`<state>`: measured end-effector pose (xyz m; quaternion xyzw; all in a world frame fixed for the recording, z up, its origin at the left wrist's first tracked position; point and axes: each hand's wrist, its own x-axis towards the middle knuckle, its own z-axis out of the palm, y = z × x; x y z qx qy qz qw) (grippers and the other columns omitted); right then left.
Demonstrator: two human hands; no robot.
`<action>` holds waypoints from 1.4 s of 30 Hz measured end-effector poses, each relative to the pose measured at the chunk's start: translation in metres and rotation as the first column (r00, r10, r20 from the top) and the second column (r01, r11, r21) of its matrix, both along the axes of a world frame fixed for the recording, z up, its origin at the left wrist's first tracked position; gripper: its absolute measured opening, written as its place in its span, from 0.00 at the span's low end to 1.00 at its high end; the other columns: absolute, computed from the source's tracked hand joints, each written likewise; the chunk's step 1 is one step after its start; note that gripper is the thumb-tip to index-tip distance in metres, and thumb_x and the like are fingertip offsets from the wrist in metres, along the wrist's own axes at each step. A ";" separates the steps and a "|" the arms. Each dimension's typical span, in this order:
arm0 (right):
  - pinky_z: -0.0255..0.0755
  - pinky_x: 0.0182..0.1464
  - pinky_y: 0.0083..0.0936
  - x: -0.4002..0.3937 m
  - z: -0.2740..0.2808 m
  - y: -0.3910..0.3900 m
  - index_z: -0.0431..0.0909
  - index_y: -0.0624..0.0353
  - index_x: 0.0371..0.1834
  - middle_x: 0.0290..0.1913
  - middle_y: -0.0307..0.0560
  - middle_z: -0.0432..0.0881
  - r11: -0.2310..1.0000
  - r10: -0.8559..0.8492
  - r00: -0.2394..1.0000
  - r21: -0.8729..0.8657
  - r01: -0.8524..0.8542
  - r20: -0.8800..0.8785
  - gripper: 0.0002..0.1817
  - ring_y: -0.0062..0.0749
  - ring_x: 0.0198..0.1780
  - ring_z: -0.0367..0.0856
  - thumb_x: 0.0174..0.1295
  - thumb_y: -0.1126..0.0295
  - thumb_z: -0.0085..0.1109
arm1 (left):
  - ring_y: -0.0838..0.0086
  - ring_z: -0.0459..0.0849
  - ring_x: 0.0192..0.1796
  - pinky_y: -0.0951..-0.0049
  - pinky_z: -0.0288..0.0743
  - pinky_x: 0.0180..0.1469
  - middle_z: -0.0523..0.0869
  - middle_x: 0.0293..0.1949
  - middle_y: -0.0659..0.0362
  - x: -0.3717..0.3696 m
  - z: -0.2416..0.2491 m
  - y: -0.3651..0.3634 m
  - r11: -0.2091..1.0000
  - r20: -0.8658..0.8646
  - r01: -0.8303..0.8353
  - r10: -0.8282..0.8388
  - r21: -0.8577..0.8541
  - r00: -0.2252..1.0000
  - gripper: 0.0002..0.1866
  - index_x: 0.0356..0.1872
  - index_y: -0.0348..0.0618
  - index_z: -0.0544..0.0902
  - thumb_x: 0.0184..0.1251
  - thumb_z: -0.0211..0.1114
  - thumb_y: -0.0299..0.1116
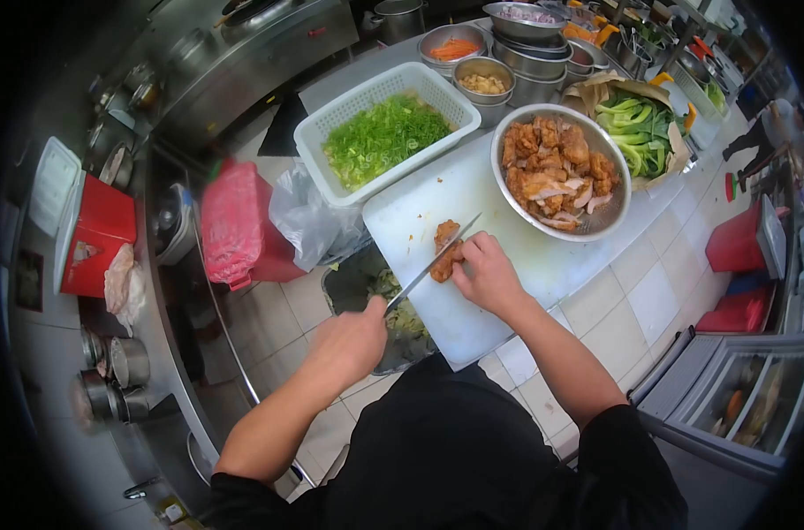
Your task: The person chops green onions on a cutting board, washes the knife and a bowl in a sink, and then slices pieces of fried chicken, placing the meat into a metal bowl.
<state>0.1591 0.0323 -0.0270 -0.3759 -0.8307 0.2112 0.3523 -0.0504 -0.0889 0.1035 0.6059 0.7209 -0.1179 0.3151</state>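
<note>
My left hand [347, 344] is wrapped round the handle of a knife [430, 263], whose blade points up and to the right across a piece of browned meat [448, 237]. On the meat's right side rest the bent fingers of my right hand [490, 274], holding it against the white cutting board [508, 305]. Beyond that hand, a round metal bowl [622, 201] on the board's far right holds many browned chunks and some pale slices. Small crumbs lie on the board left of the meat.
A white basket [309, 146] of chopped greens stands at the board's far left. Metal bowls [483, 79] and leafy greens [636, 132] are behind. Left are a clear plastic bag [309, 212] and a red bin [243, 221]; below the board's left edge sits a scrap container [345, 287].
</note>
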 end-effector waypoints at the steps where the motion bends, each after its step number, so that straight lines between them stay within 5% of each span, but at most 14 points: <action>1: 0.77 0.47 0.41 0.002 -0.002 0.001 0.80 0.58 0.33 0.40 0.50 0.78 1.000 0.007 1.000 0.000 -0.007 0.014 0.06 0.50 0.44 0.78 0.54 0.76 0.67 | 0.37 0.88 0.43 0.40 0.79 0.47 0.89 0.38 0.36 -0.001 0.006 -0.010 0.998 -0.019 0.011 -0.012 -0.056 1.000 0.10 0.49 0.40 0.72 0.76 0.49 0.34; 6: 0.76 0.49 0.42 0.002 -0.025 0.007 0.80 0.57 0.38 0.41 0.51 0.77 0.998 0.054 0.997 0.024 -0.055 0.059 0.10 0.51 0.44 0.78 0.53 0.73 0.69 | 0.38 0.87 0.48 0.41 0.78 0.51 0.89 0.41 0.36 0.013 -0.051 0.007 0.999 0.040 -0.040 0.041 -0.034 0.998 0.13 0.53 0.40 0.73 0.76 0.49 0.37; 10: 0.74 0.60 0.47 0.016 -0.002 -0.003 0.80 0.58 0.50 0.50 0.57 0.78 0.996 0.049 0.992 -0.081 -0.040 0.114 0.22 0.56 0.54 0.78 0.54 0.64 0.74 | 0.38 0.87 0.50 0.41 0.77 0.54 0.89 0.43 0.36 0.013 -0.026 0.030 0.999 0.043 -0.040 0.040 -0.007 0.998 0.16 0.56 0.40 0.73 0.77 0.49 0.39; 13: 0.64 0.72 0.54 0.012 0.005 -0.003 0.73 0.61 0.66 0.65 0.68 0.71 0.998 -0.029 0.988 0.055 0.021 0.152 0.39 0.66 0.68 0.70 0.56 0.51 0.76 | 0.47 0.90 0.41 0.47 0.82 0.44 0.89 0.38 0.40 -0.027 -0.038 0.008 0.989 0.036 -0.085 0.081 0.121 0.996 0.16 0.56 0.39 0.73 0.79 0.50 0.40; 14: 0.61 0.74 0.54 0.007 0.003 -0.002 0.71 0.61 0.69 0.68 0.70 0.68 0.999 0.007 0.989 0.036 -0.012 0.146 0.41 0.68 0.70 0.67 0.56 0.50 0.75 | 0.52 0.89 0.36 0.51 0.82 0.39 0.87 0.35 0.44 -0.038 -0.042 0.005 0.980 0.154 -0.197 0.190 0.035 0.970 0.15 0.55 0.39 0.73 0.79 0.50 0.40; 16: 0.56 0.78 0.55 -0.018 -0.013 0.004 0.67 0.62 0.74 0.74 0.74 0.62 0.998 0.057 0.988 0.009 -0.058 0.141 0.47 0.71 0.75 0.60 0.57 0.46 0.74 | 0.62 0.86 0.26 0.59 0.81 0.29 0.84 0.30 0.50 -0.052 -0.054 0.006 0.919 0.354 -0.354 0.393 -0.172 0.849 0.14 0.54 0.40 0.72 0.79 0.52 0.39; 17: 0.54 0.80 0.54 -0.034 -0.023 0.003 0.67 0.65 0.72 0.77 0.74 0.60 1.000 0.017 0.977 -0.008 -0.016 0.213 0.45 0.71 0.77 0.59 0.59 0.46 0.72 | 0.75 0.76 0.18 0.70 0.73 0.20 0.75 0.25 0.59 -0.052 -0.075 -0.002 0.845 0.549 -0.445 0.532 -0.297 0.644 0.11 0.53 0.41 0.72 0.80 0.54 0.37; 21: 0.58 0.76 0.55 -0.069 -0.037 -0.003 0.68 0.69 0.70 0.71 0.71 0.63 0.972 -0.223 0.972 -0.064 0.227 0.069 0.35 0.69 0.73 0.62 0.65 0.59 0.67 | 0.75 0.73 0.18 0.70 0.72 0.20 0.74 0.25 0.60 -0.007 -0.104 -0.021 0.759 0.673 -0.463 0.636 -0.458 0.378 0.11 0.54 0.40 0.72 0.80 0.54 0.34; 24: 0.58 0.75 0.57 -0.070 -0.027 0.001 0.70 0.71 0.67 0.69 0.71 0.63 0.967 -0.253 0.943 -0.055 0.247 -0.218 0.31 0.71 0.72 0.62 0.64 0.66 0.66 | 0.75 0.75 0.18 0.71 0.73 0.21 0.75 0.25 0.60 0.006 -0.083 -0.021 0.822 0.702 -0.460 0.543 -0.335 0.460 0.10 0.52 0.39 0.73 0.81 0.54 0.35; 27: 0.58 0.74 0.57 -0.046 0.023 0.012 0.71 0.72 0.65 0.68 0.70 0.63 0.946 -0.282 0.902 0.060 0.318 -0.328 0.29 0.70 0.70 0.63 0.62 0.69 0.66 | 0.74 0.81 0.20 0.69 0.75 0.23 0.80 0.25 0.59 0.018 -0.047 -0.010 0.899 0.722 -0.380 0.409 -0.216 0.558 0.12 0.50 0.37 0.73 0.81 0.55 0.37; 32: 0.59 0.73 0.52 0.051 0.071 0.056 0.73 0.69 0.64 0.66 0.66 0.69 0.782 -0.505 0.807 0.234 0.578 -0.305 0.26 0.62 0.70 0.66 0.64 0.67 0.63 | 0.68 0.87 0.22 0.64 0.79 0.28 0.85 0.26 0.53 0.067 0.015 0.033 0.976 0.655 -0.217 0.187 -0.036 0.732 0.17 0.52 0.35 0.72 0.79 0.57 0.41; 39: 0.72 0.66 0.45 0.188 0.056 0.133 0.77 0.61 0.66 0.62 0.61 0.80 0.751 -0.642 0.766 -0.220 0.623 -0.022 0.28 0.60 0.63 0.76 0.61 0.68 0.68 | 0.68 0.86 0.22 0.65 0.81 0.30 0.85 0.26 0.54 0.007 -0.038 -0.014 0.924 0.562 -0.377 0.347 -0.066 0.751 0.18 0.56 0.35 0.73 0.79 0.58 0.40; 42: 0.74 0.64 0.45 0.189 0.088 0.148 0.80 0.54 0.64 0.62 0.59 0.81 0.852 -0.496 0.796 0.018 0.523 0.347 0.28 0.58 0.60 0.78 0.57 0.67 0.71 | 0.70 0.86 0.22 0.67 0.81 0.29 0.85 0.27 0.54 0.006 -0.055 -0.028 0.912 0.509 -0.378 0.404 -0.159 0.760 0.17 0.55 0.34 0.73 0.78 0.58 0.39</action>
